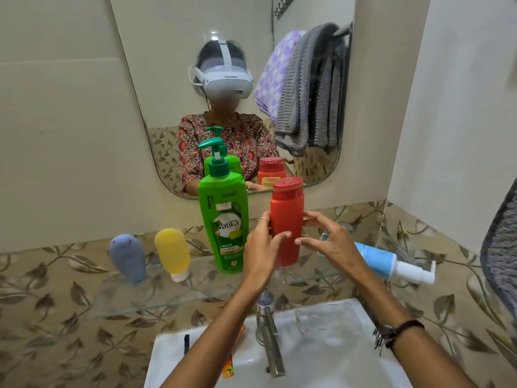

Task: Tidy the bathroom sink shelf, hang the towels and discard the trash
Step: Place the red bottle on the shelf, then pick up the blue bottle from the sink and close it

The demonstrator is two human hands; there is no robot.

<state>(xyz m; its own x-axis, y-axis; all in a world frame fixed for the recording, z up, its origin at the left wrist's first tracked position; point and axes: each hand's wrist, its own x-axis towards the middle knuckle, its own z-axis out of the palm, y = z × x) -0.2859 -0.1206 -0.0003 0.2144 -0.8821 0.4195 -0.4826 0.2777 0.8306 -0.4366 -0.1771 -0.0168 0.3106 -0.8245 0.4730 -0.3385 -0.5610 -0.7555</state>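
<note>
Both hands steady the red bottle (286,219) upright on the glass shelf (117,298).
The left hand (261,247) and right hand (330,242) cup its lower body, fingers loosely curled against it; smooth stiff plastic, probably light, best held mid-body, cap pointing up beside the green shampoo bottle (223,219).
</note>
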